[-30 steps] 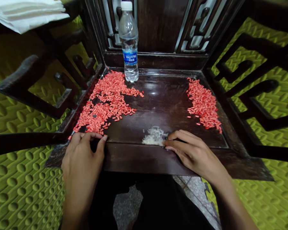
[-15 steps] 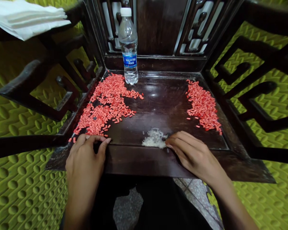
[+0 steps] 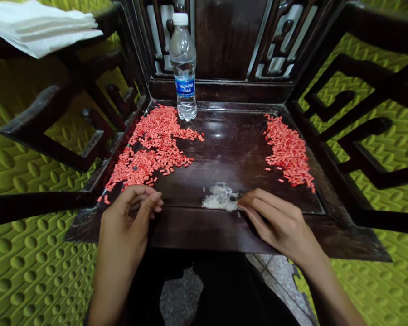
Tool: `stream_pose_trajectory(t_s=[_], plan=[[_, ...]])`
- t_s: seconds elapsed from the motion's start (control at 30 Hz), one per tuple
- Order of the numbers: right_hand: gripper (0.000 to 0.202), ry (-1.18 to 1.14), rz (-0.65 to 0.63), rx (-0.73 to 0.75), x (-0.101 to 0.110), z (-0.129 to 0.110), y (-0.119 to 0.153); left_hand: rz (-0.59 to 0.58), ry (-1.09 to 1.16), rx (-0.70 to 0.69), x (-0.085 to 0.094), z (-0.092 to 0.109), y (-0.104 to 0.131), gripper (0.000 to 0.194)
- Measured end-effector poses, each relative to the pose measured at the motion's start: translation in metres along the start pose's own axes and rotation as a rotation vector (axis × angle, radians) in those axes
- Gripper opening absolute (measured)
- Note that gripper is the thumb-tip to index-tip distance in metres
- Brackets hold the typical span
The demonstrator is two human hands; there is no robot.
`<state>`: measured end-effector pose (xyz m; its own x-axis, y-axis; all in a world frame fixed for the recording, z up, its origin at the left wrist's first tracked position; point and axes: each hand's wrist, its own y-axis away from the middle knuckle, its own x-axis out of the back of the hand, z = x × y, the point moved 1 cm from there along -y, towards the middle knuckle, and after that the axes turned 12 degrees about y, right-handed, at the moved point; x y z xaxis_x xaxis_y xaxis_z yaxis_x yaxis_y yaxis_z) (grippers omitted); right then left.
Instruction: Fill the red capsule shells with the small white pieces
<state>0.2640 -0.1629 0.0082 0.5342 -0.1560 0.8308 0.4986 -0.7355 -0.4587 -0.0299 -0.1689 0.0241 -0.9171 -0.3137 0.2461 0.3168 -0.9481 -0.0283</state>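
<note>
My left hand is closed in a loose pinch above the seat's front edge, just in front of a wide spread of small red tube pieces. Whatever lies between its thumb and curled fingers is too small or hidden to name. My right hand rests low on the right, its thumb and fingertips pressed together at the edge of a small heap of clear, whitish bits. The fingers hide anything held there. A second pile of red pieces lies beyond this hand, towards the seat's right side.
A water bottle with a white cap stands upright at the back of the dark wooden seat. Carved armrests rise on both sides. Folded white tissues lie on the left armrest. Yellow-green textured mat covers the floor.
My left hand has lifted away from the red pieces and moved slightly right, its fingers curling in towards the thumb. My right hand stays in nearly the same place by the clear bits.
</note>
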Motion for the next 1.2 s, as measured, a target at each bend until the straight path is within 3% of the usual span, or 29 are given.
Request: stream_pose_trajectory(t_s=[0.13,0.33,0.5,0.67,0.97,1.2], plan=[[0.017,-0.006,0.037,-0.004,0.001,0.002,0.002,-0.092,0.326,0.088,-0.027,0.01,0.009,0.011],[0.024,-0.035,0.071,-0.024,0.002,0.002,0.002,-0.182,0.436,0.151,-0.055,0.01,0.022,0.004],[0.023,-0.042,0.088,-0.051,0.001,0.002,0.002,-0.203,0.41,0.103,-0.057,0.004,0.023,0.007],[0.024,-0.013,0.11,-0.042,0.001,0.003,0.004,-0.181,0.504,0.2,-0.056,0.002,0.021,0.011],[0.032,0.019,0.12,-0.026,0.002,0.005,0.007,-0.128,0.591,0.136,-0.056,-0.017,0.02,0.02],[0.031,-0.006,0.109,-0.014,0.001,0.005,0.006,-0.101,0.484,0.111,-0.053,-0.008,0.022,0.015]])
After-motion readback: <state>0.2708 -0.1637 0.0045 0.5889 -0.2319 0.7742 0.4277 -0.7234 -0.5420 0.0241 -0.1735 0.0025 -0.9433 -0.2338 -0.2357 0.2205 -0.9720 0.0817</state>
